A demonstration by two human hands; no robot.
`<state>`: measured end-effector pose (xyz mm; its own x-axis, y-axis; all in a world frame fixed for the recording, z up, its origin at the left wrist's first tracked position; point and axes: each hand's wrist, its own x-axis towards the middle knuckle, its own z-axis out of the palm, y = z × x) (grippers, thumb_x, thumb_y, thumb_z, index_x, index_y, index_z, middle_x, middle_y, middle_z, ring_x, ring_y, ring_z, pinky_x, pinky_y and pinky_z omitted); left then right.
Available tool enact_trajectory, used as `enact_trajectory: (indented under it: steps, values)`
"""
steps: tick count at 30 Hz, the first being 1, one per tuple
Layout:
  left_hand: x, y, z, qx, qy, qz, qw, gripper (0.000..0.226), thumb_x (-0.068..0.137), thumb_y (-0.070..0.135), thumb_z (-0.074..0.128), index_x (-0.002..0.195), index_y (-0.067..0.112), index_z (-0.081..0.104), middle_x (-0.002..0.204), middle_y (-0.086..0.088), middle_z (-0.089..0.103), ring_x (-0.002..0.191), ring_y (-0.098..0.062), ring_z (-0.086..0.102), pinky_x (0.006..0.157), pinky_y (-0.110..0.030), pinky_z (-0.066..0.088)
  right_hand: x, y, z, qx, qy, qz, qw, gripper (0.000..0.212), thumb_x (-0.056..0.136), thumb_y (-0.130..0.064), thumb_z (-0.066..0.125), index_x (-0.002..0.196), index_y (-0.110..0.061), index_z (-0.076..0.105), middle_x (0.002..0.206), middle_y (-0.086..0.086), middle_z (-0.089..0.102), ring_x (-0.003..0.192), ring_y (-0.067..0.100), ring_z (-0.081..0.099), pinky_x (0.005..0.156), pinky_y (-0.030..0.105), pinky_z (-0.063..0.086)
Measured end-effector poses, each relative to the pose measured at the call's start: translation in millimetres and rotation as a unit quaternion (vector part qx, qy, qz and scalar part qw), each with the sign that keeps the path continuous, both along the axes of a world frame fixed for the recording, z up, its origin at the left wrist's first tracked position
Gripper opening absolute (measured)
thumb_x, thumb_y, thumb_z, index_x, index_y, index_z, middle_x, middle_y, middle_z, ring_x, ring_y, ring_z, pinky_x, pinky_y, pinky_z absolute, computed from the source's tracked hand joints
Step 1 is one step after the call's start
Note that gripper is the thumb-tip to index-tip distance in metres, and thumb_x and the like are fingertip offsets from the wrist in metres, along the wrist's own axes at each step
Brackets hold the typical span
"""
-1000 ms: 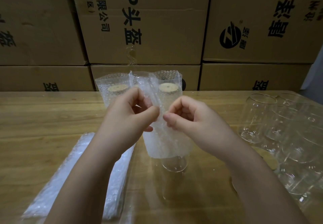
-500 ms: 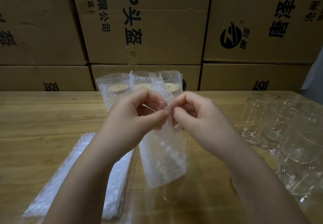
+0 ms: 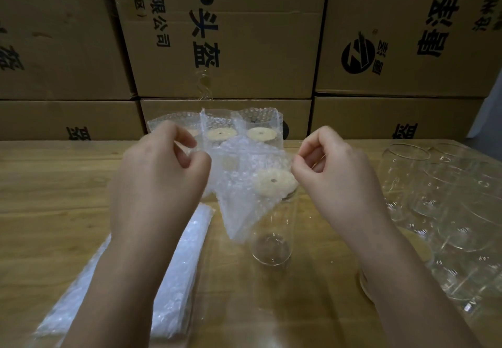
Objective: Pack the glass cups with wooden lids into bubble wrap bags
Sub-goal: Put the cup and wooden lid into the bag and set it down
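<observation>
Head view: left hand (image 3: 160,174) and right hand (image 3: 334,179) are raised over the worktop (image 3: 54,184), fingers curled, each pinching one side edge of a bubble wrap bag (image 3: 239,198) spread between them. The bag hangs in front of the top of a glass cup (image 3: 271,247) standing upright mid-worktop. Its wooden lid (image 3: 275,182) shows through the wrap, and the cup's lower part is bare. Three bagged cups (image 3: 220,130) stand behind. Flat bags (image 3: 176,266) lie left, bare glasses (image 3: 448,198) right, and cardboard boxes (image 3: 231,35) are stacked beyond.

Leftmost wrapped cup (image 3: 168,120) mostly behind the left hand (image 3: 160,170); bubble wrap bag (image 3: 244,187) motion-blurred
</observation>
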<state>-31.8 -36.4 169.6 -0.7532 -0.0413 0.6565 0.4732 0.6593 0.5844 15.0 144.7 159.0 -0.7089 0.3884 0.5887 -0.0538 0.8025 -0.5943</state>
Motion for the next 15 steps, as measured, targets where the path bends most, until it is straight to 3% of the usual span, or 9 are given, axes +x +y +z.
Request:
enact_trajectory:
  steps: [4, 8, 10, 15]
  values:
    - [0.3, 0.0, 0.4, -0.026, -0.007, 0.042, 0.999, 0.006, 0.084, 0.022, 0.055, 0.084, 0.025, 0.059, 0.062, 0.009, 0.055, 0.06, -0.007, 0.05, 0.049, -0.026, 0.028, 1.1, -9.3, -0.6, 0.034, -0.018, 0.013, 0.999, 0.011, 0.088, -0.02, 0.058, 0.086, -0.026, 0.05, 0.072, -0.013, 0.055, 0.066, 0.009, 0.056, 0.059, 0.036, 0.051]
    - [2.9, 7.4, 3.1, 0.044, -0.047, -0.074, 0.995, 0.01, 0.082, 0.021, 0.056, 0.076, 0.029, 0.058, 0.059, 0.004, 0.059, 0.063, -0.017, 0.063, 0.056, -0.04, 0.051, 8.2, -23.8, 6.3, 0.057, 0.05, 0.075, 0.994, 0.016, 0.089, -0.013, 0.06, 0.092, -0.024, 0.049, 0.086, -0.013, 0.052, 0.074, 0.006, 0.053, 0.065, 0.024, 0.048]
    - [7.8, 14.1, 3.4, 0.051, -0.056, -0.107, 0.991, 0.009, 0.08, 0.023, 0.057, 0.074, 0.029, 0.058, 0.06, 0.005, 0.061, 0.062, -0.017, 0.065, 0.062, -0.045, 0.054, 15.1, -32.7, 11.6, 0.055, 0.078, 0.135, 0.986, 0.011, 0.089, -0.01, 0.061, 0.093, -0.02, 0.056, 0.086, -0.012, 0.055, 0.076, 0.005, 0.056, 0.067, 0.021, 0.048]
    - [19.6, 24.8, 5.1, 0.063, -0.011, -0.159, 0.985, 0.008, 0.079, 0.02, 0.058, 0.077, 0.028, 0.06, 0.059, 0.007, 0.061, 0.057, -0.011, 0.062, 0.059, -0.04, 0.053, 19.2, -39.0, 12.4, -0.033, -0.049, 0.204, 0.977, 0.021, 0.097, -0.016, 0.049, 0.112, -0.024, 0.062, 0.095, -0.012, 0.067, 0.088, 0.003, 0.063, 0.078, 0.029, 0.054]
